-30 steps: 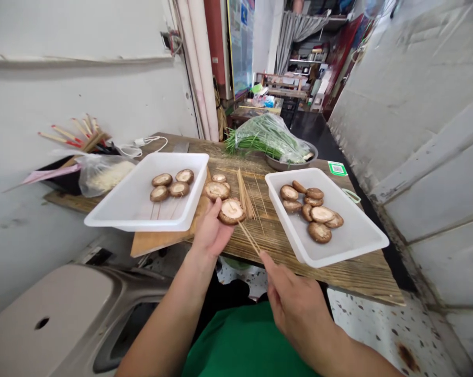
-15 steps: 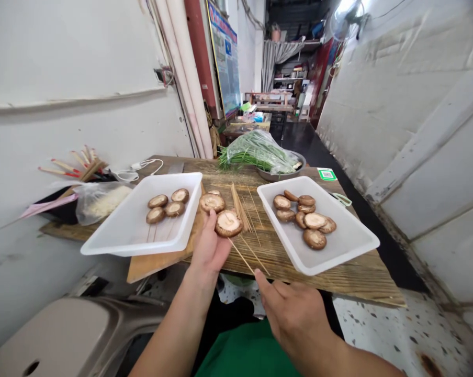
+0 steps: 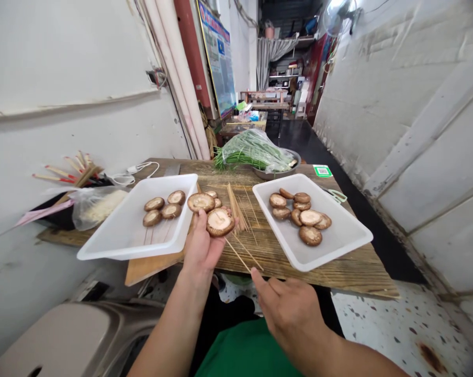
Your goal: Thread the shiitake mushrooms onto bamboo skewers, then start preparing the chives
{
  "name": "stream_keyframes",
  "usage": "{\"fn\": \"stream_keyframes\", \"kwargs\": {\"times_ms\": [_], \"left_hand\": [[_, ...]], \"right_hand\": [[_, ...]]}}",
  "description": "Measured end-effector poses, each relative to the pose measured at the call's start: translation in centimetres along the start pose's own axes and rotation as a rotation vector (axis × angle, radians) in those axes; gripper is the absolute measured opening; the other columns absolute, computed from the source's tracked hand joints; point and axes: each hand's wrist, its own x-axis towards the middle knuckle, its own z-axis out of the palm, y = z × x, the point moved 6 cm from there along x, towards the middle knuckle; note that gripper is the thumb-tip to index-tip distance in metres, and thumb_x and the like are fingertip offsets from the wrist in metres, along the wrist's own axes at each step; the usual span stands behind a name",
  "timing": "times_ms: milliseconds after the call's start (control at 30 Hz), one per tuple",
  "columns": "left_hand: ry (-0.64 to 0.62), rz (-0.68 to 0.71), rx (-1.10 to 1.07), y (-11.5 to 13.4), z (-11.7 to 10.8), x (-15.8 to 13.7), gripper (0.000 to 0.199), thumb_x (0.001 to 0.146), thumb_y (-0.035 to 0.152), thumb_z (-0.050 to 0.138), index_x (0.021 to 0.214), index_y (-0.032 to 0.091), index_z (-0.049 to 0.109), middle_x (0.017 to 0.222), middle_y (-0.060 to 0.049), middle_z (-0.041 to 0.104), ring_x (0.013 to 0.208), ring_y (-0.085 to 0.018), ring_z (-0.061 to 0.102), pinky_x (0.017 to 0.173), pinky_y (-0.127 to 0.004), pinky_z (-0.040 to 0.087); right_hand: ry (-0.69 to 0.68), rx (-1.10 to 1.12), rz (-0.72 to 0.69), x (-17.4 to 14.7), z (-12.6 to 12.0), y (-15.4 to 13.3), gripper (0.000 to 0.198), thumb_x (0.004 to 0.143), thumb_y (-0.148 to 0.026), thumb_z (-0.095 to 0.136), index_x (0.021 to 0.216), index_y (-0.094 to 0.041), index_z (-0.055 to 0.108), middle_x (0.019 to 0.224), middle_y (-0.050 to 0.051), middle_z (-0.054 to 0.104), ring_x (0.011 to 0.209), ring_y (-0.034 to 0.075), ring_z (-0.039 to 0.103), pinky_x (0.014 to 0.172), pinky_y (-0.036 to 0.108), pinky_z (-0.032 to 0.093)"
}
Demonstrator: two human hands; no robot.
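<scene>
My left hand (image 3: pixel 202 246) is closed around shiitake mushrooms, gills facing up. One mushroom (image 3: pixel 220 222) sits at the fingertips and another mushroom (image 3: pixel 201 202) just beyond the thumb. My right hand (image 3: pixel 289 303) pinches the near end of a thin bamboo skewer (image 3: pixel 238 255), whose far end meets the closer mushroom. A second skewer (image 3: pixel 249 252) runs alongside; whether my right hand holds it too, I cannot tell. Skewered mushrooms (image 3: pixel 161 208) lie in the left white tray (image 3: pixel 134 246). Several loose mushrooms (image 3: pixel 311 235) are in the right white tray (image 3: pixel 334 255).
Between the trays, a bundle of skewers (image 3: pixel 236 207) lies on the wooden table (image 3: pixel 362 277). Bagged green stalks (image 3: pixel 256 149) rest over a metal bowl (image 3: pixel 278 174) at the back. Green-handled scissors (image 3: pixel 337 196) lie behind the right tray. A stool (image 3: pixel 64 335) stands at lower left.
The view has shifted slightly. My left hand, with its mushrooms, has tilted and moved a little left and nearer the left tray. My right hand keeps its pinch on the skewer.
</scene>
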Motion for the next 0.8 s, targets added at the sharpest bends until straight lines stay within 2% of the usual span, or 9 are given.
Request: {"fn": "stream_keyframes", "kwargs": {"times_ms": [267,533,800], "left_hand": [[-0.008,0.016,0.036,-0.2,0.2,-0.3,0.026,0.088,0.031,0.042,0.106,0.017,0.053,0.102,-0.012,0.062,0.095,-0.024,0.06,0.074,-0.052,0.05],[-0.025,0.064,0.036,-0.2,0.7,-0.6,0.03,0.085,0.029,0.05,0.114,0.024,0.05,0.105,-0.009,0.063,0.095,-0.022,0.06,0.077,-0.05,0.05],[-0.055,0.093,0.058,-0.5,1.0,-1.1,0.03,0.084,0.029,0.051,0.113,0.025,0.051,0.1,-0.006,0.063,0.094,-0.022,0.06,0.079,-0.05,0.049]], "right_hand": [[-0.017,-0.003,0.003,-0.1,0.2,0.0,0.026,0.079,-0.008,0.051,0.102,-0.007,0.061,0.053,-0.001,0.055,0.044,0.014,0.047,0.047,0.03,0.023],[-0.029,-0.004,0.018,-0.3,0.6,0.0,0.027,0.078,-0.007,0.053,0.104,-0.007,0.06,0.054,-0.001,0.056,0.045,0.014,0.048,0.047,0.03,0.024],[-0.04,-0.019,0.021,0.0,0.5,-0.1,0.031,0.072,-0.005,0.056,0.102,-0.006,0.061,0.054,0.0,0.057,0.044,0.014,0.049,0.046,0.03,0.023]]}}
